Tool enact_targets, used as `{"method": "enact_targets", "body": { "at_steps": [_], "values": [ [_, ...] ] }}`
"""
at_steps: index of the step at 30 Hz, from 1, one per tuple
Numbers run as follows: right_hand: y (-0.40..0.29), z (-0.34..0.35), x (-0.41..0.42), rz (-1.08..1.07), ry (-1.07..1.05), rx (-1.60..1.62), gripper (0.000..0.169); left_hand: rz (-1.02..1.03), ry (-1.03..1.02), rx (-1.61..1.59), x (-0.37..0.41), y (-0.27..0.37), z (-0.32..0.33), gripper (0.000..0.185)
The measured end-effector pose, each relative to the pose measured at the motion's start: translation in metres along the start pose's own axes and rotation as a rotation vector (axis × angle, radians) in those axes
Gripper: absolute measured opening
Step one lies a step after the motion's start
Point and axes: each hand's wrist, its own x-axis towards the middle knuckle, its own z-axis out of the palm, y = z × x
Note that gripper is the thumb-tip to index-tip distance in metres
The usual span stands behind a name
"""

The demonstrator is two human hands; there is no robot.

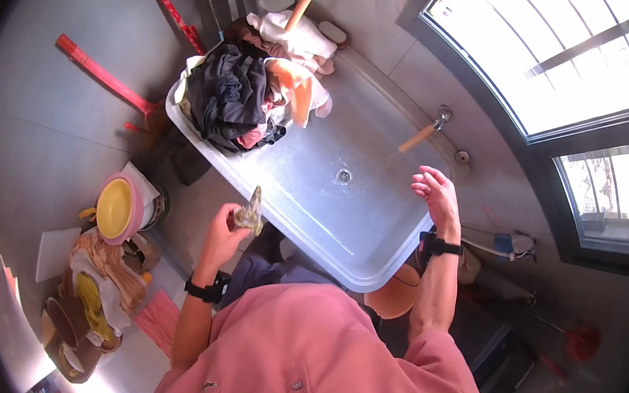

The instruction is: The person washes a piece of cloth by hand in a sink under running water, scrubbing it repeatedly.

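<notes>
My left hand (222, 237) grips a small crumpled, mottled green-brown thing (250, 213), perhaps a wet rag, just outside the sink's near edge. My right hand (434, 191) is over the right end of the grey sink (314, 196), its fingers loosely bent and nothing visible in them. Just beyond that hand, a tap with an orange hose (417, 138) points into the basin, with a faint stream below its end. A drain (344, 176) sits in the wet basin floor. Dark, white and orange clothes (233, 88) are heaped at the sink's left end.
Another orange hose (306, 0) hangs over the heap, near a soap dish (333, 34). Red tubes (107, 77) lean at the left wall. Pink and yellow basins (114, 208) and cloths (108, 266) lie lower left. An orange bucket (392, 293) stands under the sink's right corner.
</notes>
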Motion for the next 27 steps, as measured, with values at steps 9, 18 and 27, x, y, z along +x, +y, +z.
{"method": "enact_targets", "body": {
  "at_steps": [9, 18, 27],
  "values": [
    [0.063, 0.002, -0.03, -0.488, 0.189, -1.892, 0.046, -0.036, 0.075, -0.03, -0.076, -0.019, 0.003, 0.038],
    [0.125, 0.031, -0.075, -0.312, 0.257, -1.105, 0.027, -0.084, 0.256, -0.116, -0.147, -0.053, -0.047, 0.033],
    [0.211, 0.184, -0.177, -0.296, 0.041, -1.022, 0.019, -0.127, 0.47, 0.032, -0.256, -0.141, -0.156, 0.039]
  ]
}}
